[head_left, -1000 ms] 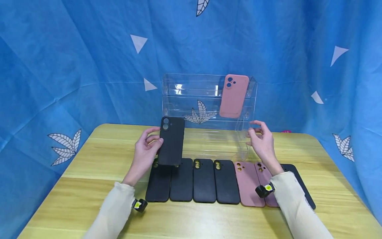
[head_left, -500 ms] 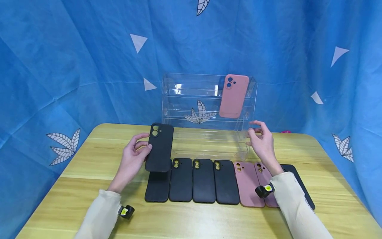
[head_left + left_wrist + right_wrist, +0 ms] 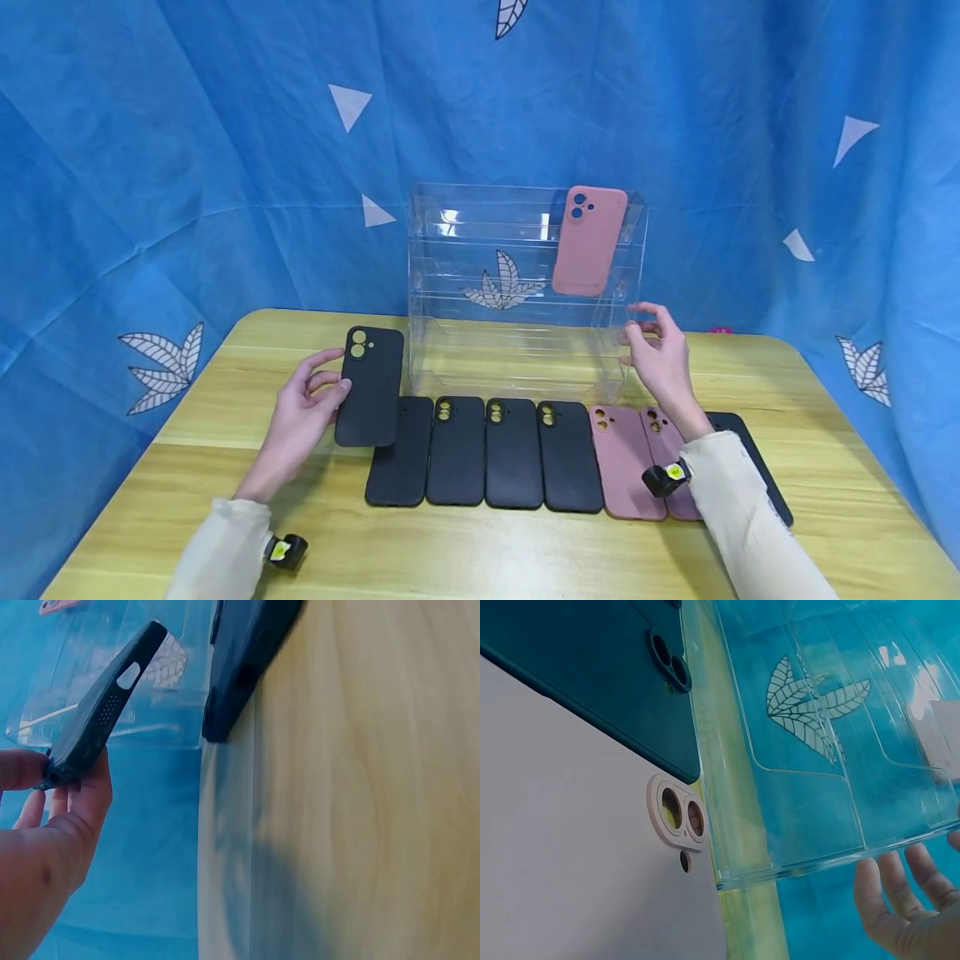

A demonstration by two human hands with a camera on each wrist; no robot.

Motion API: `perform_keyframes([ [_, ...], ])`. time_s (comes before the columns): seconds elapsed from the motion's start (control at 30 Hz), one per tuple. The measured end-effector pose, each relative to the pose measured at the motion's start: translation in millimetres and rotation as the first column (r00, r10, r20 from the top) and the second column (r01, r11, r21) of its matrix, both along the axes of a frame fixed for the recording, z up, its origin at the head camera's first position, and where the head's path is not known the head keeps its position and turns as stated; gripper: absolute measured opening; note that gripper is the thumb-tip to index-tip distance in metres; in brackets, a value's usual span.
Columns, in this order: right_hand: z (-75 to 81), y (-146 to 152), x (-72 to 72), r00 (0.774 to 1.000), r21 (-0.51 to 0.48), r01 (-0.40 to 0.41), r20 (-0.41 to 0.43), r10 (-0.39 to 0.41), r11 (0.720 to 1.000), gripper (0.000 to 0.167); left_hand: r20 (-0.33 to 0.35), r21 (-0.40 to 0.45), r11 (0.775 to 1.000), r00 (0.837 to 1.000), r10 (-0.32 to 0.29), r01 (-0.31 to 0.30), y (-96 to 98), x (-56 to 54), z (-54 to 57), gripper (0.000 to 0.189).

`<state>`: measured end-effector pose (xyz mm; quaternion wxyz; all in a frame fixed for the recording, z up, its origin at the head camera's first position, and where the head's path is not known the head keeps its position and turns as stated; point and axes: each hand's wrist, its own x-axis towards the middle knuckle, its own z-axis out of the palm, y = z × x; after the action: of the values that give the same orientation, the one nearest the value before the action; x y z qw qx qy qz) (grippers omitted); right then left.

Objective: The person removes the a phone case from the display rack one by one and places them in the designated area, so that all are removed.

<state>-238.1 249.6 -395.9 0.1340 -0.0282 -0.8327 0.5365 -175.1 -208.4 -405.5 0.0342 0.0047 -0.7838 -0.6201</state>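
Observation:
My left hand [image 3: 300,417] grips a black phone case [image 3: 371,387] by its left edge, thumb in front. The case is raised and nearly upright, covering part of the leftmost black phone case [image 3: 405,467] in the row on the table. In the left wrist view, the held phone case [image 3: 105,701] shows its side edge with a slot and small holes. My right hand [image 3: 660,358] is at the right side of a clear tiered display rack [image 3: 517,358]. In the right wrist view its fingertips [image 3: 868,874] meet the rack's side edge, apparently touching it.
A pink phone case [image 3: 590,242] leans on the rack's upper right. Several black phone cases [image 3: 513,458], two pink ones [image 3: 628,467] and another black one [image 3: 757,467] lie side by side before the rack. Behind the wooden table [image 3: 480,554] hangs a blue curtain [image 3: 247,150].
My left hand has carried the black phone case leftward and down, away from the front of the rack. My right hand and the cases on the table stay where they were.

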Motion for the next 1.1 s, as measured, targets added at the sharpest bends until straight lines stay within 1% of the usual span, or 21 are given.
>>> perform_keyframes([
  [0.17,0.1,0.7,0.7,1.0,-0.001,-0.005,0.009,0.005,1.0,0.044,0.019,-0.019,0.999,0.999,-0.031,0.032,-10.3,4.9,0.3,0.05],
  [0.4,0.7,0.9,1.4,1.0,-0.004,-0.002,0.006,0.002,1.0,0.044,0.084,-0.049,0.995,0.993,-0.082,0.087,-25.9,9.2,-1.7,0.057],
  [0.57,1.5,0.5,1.5,1.0,-0.001,0.001,0.009,-0.001,1.0,0.044,0.12,-0.063,0.988,0.984,-0.132,0.14,-36.8,10.3,-5.6,0.061],
  [0.83,2.6,-0.5,0.9,1.0,-0.003,0.003,0.008,-0.003,1.0,0.044,0.192,-0.073,0.978,0.965,-0.178,0.195,-48.7,12.3,-10.0,0.065],
  [0.97,2.1,-0.6,0.5,1.0,-0.004,0.005,0.008,-0.005,1.0,0.044,0.22,-0.095,0.969,0.954,-0.202,0.227,-52.0,13.8,-10.3,0.067],
  [1.1,1.7,-0.2,1.0,1.0,0.002,0.005,0.012,-0.005,1.0,0.044,0.231,-0.162,0.953,0.949,-0.214,0.254,-53.7,15.5,-10.3,0.068],
])
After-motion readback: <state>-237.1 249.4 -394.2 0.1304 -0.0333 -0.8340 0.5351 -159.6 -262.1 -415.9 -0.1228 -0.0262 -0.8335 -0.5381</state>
